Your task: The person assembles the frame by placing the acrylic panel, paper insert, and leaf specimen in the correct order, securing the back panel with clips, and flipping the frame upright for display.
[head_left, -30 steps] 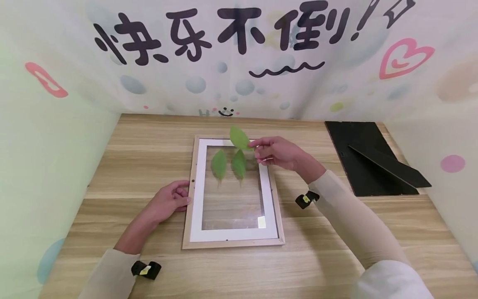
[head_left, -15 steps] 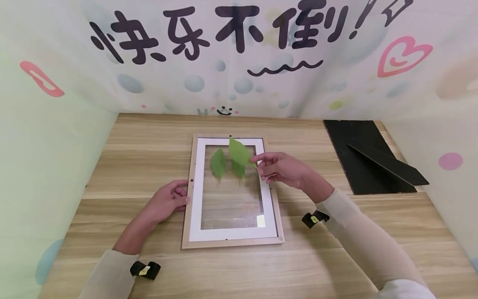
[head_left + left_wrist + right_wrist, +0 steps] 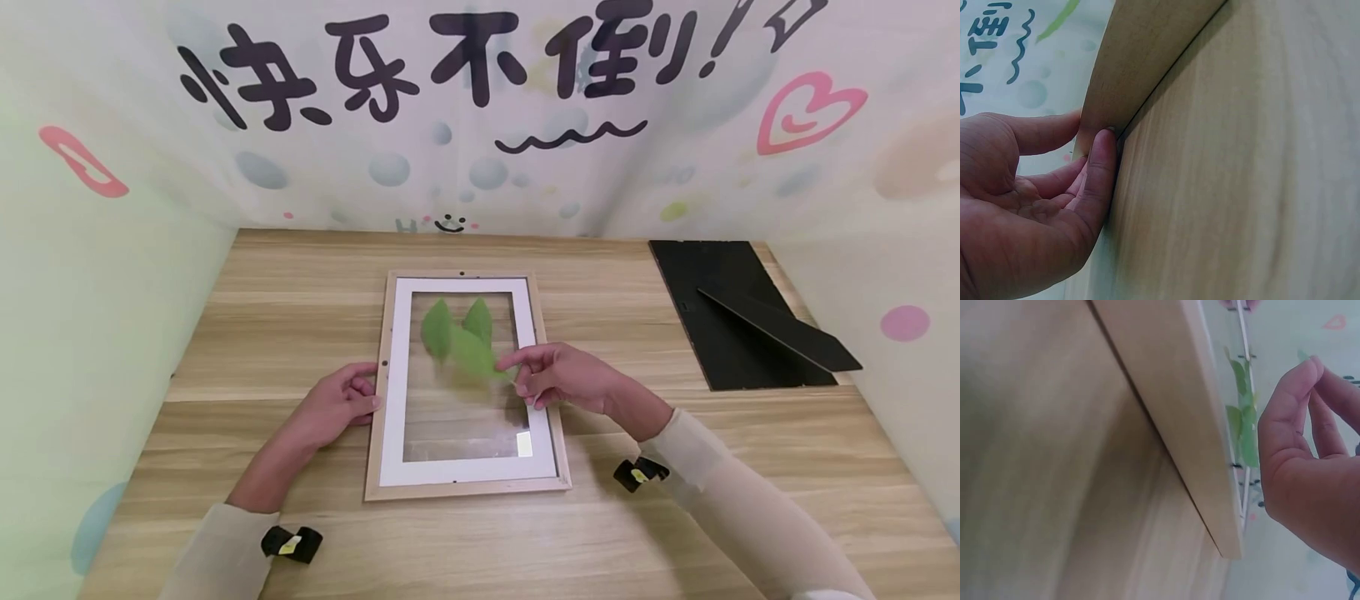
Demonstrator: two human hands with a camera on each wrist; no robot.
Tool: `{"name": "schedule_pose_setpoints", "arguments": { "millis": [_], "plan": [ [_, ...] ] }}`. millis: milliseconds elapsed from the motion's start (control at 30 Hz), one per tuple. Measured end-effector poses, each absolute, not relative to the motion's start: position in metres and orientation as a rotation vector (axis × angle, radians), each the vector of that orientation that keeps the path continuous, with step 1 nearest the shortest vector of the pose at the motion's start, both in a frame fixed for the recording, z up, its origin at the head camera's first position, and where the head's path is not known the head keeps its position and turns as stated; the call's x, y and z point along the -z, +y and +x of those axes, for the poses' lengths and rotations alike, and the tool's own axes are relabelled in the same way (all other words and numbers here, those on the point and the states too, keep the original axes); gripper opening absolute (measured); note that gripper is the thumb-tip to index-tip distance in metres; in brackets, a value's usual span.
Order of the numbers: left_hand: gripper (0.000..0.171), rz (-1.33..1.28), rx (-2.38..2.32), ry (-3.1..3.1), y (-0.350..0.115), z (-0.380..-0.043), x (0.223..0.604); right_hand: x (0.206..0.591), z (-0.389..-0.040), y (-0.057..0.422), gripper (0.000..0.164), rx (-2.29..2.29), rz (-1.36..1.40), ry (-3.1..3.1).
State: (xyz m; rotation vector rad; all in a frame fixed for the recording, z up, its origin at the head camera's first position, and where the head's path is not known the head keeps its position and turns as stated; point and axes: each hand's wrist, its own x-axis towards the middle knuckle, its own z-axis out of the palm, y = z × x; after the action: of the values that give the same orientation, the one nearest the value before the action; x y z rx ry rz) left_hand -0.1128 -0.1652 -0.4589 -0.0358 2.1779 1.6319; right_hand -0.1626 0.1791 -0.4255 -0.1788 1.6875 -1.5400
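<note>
A light wooden picture frame (image 3: 373, 446) with a white mat (image 3: 393, 417) and a clear pane lies on the table. My right hand (image 3: 570, 379) pinches a green leaf (image 3: 467, 352) by its stem, close over the pane; the leaf is slightly blurred. Two more leaves, a left one (image 3: 435, 321) and a right one (image 3: 480, 315), rest side by side in the upper part of the pane, partly overlapped by the held leaf. At the frame's left side, my left hand (image 3: 330, 407) touches the outer edge with thumb and forefinger (image 3: 1047, 132), its other fingers bent.
Toward the back right, a black backing board (image 3: 723, 350) lies on the wood-grain table (image 3: 262, 333) with its easel leg (image 3: 780, 329) angled outward. A printed cloth (image 3: 337, 183) hangs behind the table, and similar panels enclose both sides.
My right hand has moved the pinched leaf toward me, from the frame's top edge to below the two resting leaves. My left hand has stayed at the frame's left side.
</note>
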Motion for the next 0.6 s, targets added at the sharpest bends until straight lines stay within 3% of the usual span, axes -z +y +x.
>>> {"name": "schedule_pose_setpoints", "arguments": {
  "millis": [600],
  "plan": [
    [0.057,-0.027,-1.635,2.181,-0.165,-0.1132,0.4603,0.4357,-0.1531,0.1764,0.042,1.475,-0.147,1.671]
  ]
}}
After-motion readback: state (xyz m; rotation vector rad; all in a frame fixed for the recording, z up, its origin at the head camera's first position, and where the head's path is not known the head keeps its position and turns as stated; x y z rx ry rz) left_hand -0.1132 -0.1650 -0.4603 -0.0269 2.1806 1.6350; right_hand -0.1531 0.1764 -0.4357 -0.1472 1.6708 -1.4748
